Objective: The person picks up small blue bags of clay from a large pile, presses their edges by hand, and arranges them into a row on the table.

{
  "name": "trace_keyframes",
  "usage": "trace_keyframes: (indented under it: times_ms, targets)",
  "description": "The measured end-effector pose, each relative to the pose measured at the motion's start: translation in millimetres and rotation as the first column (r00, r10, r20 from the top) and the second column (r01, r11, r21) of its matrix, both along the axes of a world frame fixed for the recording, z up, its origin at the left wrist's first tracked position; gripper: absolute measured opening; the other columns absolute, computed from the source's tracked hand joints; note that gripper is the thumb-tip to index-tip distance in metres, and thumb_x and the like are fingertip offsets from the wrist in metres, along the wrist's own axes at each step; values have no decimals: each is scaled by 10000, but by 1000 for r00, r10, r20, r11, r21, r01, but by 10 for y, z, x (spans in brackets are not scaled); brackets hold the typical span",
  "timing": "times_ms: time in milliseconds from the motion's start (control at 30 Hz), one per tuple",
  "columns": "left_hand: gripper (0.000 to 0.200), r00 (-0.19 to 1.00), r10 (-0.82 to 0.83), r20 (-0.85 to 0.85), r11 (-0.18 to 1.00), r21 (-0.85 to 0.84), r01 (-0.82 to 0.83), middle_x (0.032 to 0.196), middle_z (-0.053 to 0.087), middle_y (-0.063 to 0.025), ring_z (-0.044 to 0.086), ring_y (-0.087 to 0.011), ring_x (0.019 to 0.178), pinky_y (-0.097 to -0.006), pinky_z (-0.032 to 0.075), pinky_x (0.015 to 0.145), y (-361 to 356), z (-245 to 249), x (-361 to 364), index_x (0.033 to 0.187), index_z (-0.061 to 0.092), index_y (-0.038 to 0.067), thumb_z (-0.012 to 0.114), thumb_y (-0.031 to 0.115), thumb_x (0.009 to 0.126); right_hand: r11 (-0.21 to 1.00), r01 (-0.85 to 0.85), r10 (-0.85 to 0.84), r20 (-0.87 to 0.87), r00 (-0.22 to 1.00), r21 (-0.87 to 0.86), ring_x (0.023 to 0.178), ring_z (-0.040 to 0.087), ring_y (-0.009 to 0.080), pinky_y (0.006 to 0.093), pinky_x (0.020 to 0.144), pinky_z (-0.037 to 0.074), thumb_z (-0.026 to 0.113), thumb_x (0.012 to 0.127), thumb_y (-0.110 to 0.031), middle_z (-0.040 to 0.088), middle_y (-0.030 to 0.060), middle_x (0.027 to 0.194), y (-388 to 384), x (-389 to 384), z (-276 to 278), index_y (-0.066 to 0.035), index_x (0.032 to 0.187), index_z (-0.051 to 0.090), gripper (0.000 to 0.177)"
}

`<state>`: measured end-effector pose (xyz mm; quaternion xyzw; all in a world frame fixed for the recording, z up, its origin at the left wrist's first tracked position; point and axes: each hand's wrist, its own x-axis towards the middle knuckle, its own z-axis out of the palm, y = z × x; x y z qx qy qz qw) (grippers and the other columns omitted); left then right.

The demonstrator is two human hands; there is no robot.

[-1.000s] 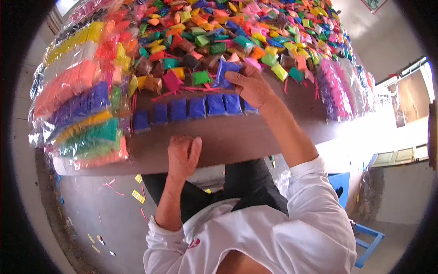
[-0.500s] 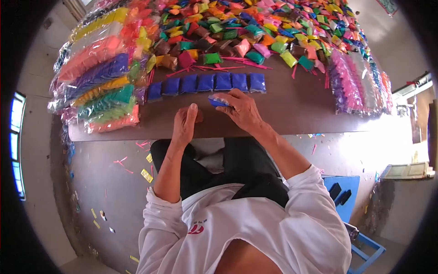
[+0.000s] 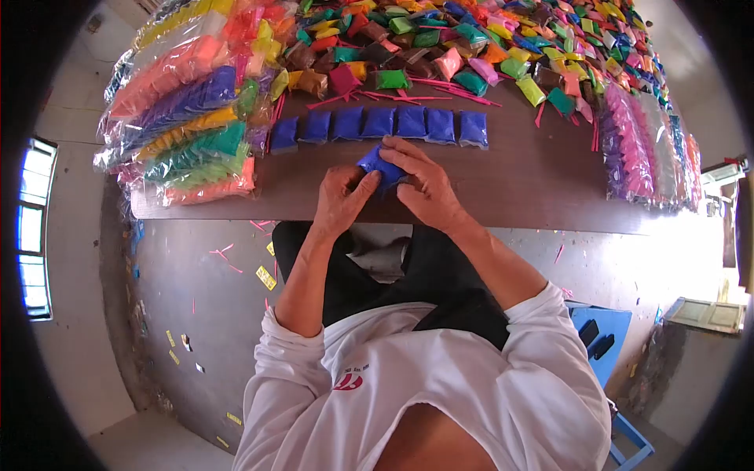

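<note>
Head view: left grip (image 3: 343, 198) and right grip (image 3: 428, 185) clamp blue packet (image 3: 375, 163), shirt lettering (image 3: 356, 369) illegible.

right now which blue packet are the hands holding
The single blue packet between the left hand and right hand; the seven blue packets beyond it lie in a row.

You hold 1 blue packet (image 3: 371, 162) in 2 hands (image 3: 430, 188) and face 7 row packets (image 3: 378, 122) on 1 tabletop (image 3: 542, 173); beside you sit 2 black objects (image 3: 603, 346) on 1 blue surface (image 3: 616, 323). Heap packets (image 3: 471, 33) defy counting.
</note>
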<state>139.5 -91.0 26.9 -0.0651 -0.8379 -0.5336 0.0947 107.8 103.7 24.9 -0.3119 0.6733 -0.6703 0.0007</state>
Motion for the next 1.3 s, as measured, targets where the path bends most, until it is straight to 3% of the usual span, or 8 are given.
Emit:
trace_keyframes:
  times_ms: [133, 233, 333, 533, 733, 1033, 1133, 1300]
  targets:
    - [438, 1000, -25, -2, 998, -51, 25, 586, 493, -124, 463, -271, 567, -391, 350, 562, -22, -22, -8, 665, 566, -18, 700, 350, 861, 988, -37, 96, 406, 909, -152, 1033, 558, 128, 278, 865, 487, 645, 852, 8, 567, 110, 1262, 20, -53, -97, 27, 1258, 576, 413]
    - [437, 997, -5, -72, 996, -84, -1, 611, 509, -131, 486, -268, 593, -386, 375, 593, 21, 51, 20, 673, 570, -17, 710, 359, 846, 977, 26, 67, 421, 905, -211, 1074, 552, 141, 288, 958, 443, 679, 885, -51, 578, 69, 1187, -62, -42, 11, 35, 1249, 568, 390]
    - [397, 1000, -31, -1, 987, -155, 31, 659, 546, -135, 528, -283, 687, -391, 406, 657, -28, 66, 21, 720, 615, -5, 711, 362, 838, 995, -92, 96, 485, 869, -32, 1073, 556, 132, 287, 958, 453, 669, 877, -16, 597, 58, 1150, -1, -140, 3, 27, 1246, 560, 387]
    - [336, 999, -18, 29, 997, -76, 20, 749, 615, -134, 551, -300, 849, -394, 424, 779, -35, -18, 35, 784, 667, 26, 717, 355, 828, 962, 75, 76, 523, 849, -262, 971, 578, 132, 270, 898, 468, 659, 853, 21, 612, 41, 1038, -104, -39, -82, 1, 1177, 575, 336]
    - [366, 999, -34, -26, 997, -76, 32, 734, 611, -138, 553, -313, 803, -397, 406, 829, 24, 118, 60, 776, 658, 22, 670, 380, 851, 848, 64, 302, 578, 758, -527, 951, 581, 121, 267, 879, 494, 651, 888, -5, 592, 35, 1037, -114, -22, -66, -28, 1176, 522, 318]
    - [317, 993, -66, -103, 977, -209, 43, 736, 604, -160, 567, -353, 807, -415, 402, 848, 48, 93, 46, 761, 643, 10, 625, 306, 874, 926, -26, 251, 561, 789, -378, 968, 588, 125, 283, 881, 486, 664, 902, -81, 613, 42, 1076, -157, -55, 28, 5, 1275, 531, 405]
    - [312, 988, -70, -136, 969, -245, 35, 746, 611, -158, 572, -349, 818, -419, 395, 860, 53, 105, 67, 761, 644, 9, 614, 292, 887, 976, 14, 111, 554, 825, -216, 917, 585, 110, 273, 846, 480, 674, 894, -92, 636, 38, 1028, -180, -52, -18, 7, 1173, 600, 305]
    - [335, 987, -103, -125, 971, -226, 73, 760, 614, -151, 570, -343, 826, -419, 383, 873, 30, 93, 54, 761, 638, 5, 604, 309, 897, 975, 30, 79, 475, 876, -218, 862, 561, 86, 255, 766, 466, 671, 910, -166, 636, 10, 950, -216, -55, -57, -7, 1085, 641, 239]
